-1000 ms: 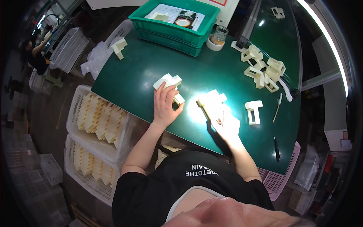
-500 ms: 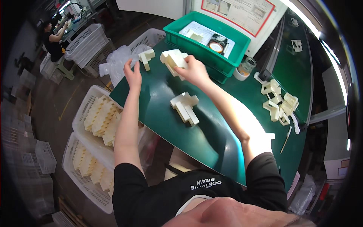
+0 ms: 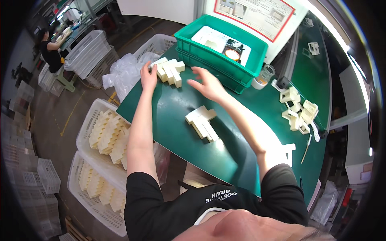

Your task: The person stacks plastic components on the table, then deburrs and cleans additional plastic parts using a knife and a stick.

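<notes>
A group of cream-coloured angular plastic parts point(image 3: 172, 73) stands together at the far left of the green table. My left hand point(image 3: 149, 78) is at its left side, thumb and fingers apart; whether the fingertips touch the parts I cannot tell. To the right of the group, my right hand point(image 3: 209, 84) hovers over the table with spread fingers and holds nothing. Closer to me, a second group of similar cream parts point(image 3: 202, 123) lies on the tabletop, the pieces leaning side by side.
Behind my right hand stands a green bin point(image 3: 249, 76) with papers and a tape roll. A jar point(image 3: 263, 77) sits beside it. Loose cream parts point(image 3: 299, 108) lie at the right. White crates point(image 3: 82, 146) of parts stand below left. A co-worker point(image 3: 52, 52) sits far left.
My right hand has set its cluster of parts down beside the small piece at the far left and let go. Both hands are now around that group.
</notes>
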Demonstrator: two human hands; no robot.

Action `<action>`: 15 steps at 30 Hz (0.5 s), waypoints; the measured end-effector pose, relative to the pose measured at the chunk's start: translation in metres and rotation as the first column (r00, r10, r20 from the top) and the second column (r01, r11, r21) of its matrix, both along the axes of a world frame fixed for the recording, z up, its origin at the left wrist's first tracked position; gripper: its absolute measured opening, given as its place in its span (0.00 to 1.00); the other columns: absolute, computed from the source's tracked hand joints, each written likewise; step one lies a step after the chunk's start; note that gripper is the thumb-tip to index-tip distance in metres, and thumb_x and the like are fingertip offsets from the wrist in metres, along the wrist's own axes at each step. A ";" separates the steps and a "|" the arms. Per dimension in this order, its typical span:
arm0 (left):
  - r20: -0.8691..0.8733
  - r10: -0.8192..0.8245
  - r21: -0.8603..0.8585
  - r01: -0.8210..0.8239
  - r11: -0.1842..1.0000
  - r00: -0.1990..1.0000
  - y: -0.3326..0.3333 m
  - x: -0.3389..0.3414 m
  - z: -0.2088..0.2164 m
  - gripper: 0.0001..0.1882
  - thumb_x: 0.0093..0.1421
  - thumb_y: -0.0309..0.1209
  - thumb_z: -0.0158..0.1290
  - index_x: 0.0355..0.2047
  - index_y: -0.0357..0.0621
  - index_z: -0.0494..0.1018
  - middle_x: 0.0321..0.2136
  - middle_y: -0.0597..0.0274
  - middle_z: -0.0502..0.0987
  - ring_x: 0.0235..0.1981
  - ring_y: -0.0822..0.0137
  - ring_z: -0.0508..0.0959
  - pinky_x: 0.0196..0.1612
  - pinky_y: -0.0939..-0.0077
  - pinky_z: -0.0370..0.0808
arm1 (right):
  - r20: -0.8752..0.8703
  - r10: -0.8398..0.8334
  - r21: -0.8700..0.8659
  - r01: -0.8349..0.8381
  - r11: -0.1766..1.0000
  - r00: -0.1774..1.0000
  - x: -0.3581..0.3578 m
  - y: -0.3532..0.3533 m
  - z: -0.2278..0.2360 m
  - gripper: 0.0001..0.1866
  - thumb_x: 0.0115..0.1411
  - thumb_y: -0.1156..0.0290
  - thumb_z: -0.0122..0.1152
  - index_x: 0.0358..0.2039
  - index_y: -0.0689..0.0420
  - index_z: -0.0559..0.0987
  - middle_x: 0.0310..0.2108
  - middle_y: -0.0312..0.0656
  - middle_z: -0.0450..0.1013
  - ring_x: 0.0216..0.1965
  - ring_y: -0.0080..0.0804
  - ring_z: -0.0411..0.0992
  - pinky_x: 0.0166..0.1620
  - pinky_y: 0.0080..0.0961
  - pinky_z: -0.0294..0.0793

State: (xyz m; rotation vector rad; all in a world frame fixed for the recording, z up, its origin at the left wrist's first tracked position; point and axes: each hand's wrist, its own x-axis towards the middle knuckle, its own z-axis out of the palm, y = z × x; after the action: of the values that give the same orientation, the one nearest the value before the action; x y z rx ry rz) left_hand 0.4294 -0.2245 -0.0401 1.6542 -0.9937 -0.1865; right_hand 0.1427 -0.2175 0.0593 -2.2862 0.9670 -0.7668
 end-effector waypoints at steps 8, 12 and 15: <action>0.058 0.007 0.029 -0.009 1.000 0.998 -0.013 0.049 -0.002 0.28 0.65 0.43 0.52 0.60 0.39 0.66 0.56 0.44 0.71 0.58 0.54 0.70 0.60 0.67 0.65 | -0.239 -0.632 -0.490 0.471 0.734 0.737 -0.297 0.180 0.047 0.25 0.53 0.62 0.69 0.49 0.58 0.75 0.50 0.47 0.72 0.53 0.45 0.70 0.56 0.37 0.69; 0.087 0.154 -0.220 -0.132 0.967 0.984 0.020 -0.045 0.036 0.23 0.64 0.35 0.53 0.57 0.37 0.66 0.56 0.50 0.69 0.58 0.55 0.68 0.61 0.66 0.63 | -0.409 -0.790 -0.299 0.751 0.589 0.457 -0.362 0.253 0.009 0.28 0.55 0.59 0.65 0.53 0.59 0.71 0.46 0.51 0.75 0.51 0.49 0.71 0.51 0.43 0.71; -0.202 -0.295 -0.369 0.207 0.906 0.934 0.073 -0.100 0.058 0.21 0.63 0.25 0.51 0.56 0.39 0.65 0.55 0.56 0.68 0.57 0.62 0.68 0.60 0.68 0.64 | -0.272 -0.818 -0.059 0.840 0.540 0.507 -0.363 0.261 -0.018 0.20 0.59 0.64 0.61 0.49 0.58 0.73 0.33 0.49 0.78 0.34 0.48 0.78 0.40 0.39 0.77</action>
State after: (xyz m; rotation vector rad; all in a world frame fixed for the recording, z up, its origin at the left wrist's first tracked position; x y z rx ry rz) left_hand 0.3294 -0.1511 0.0182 1.1477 -0.9791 -0.3693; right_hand -0.2200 0.0433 0.0417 -1.7646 2.2804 -0.7354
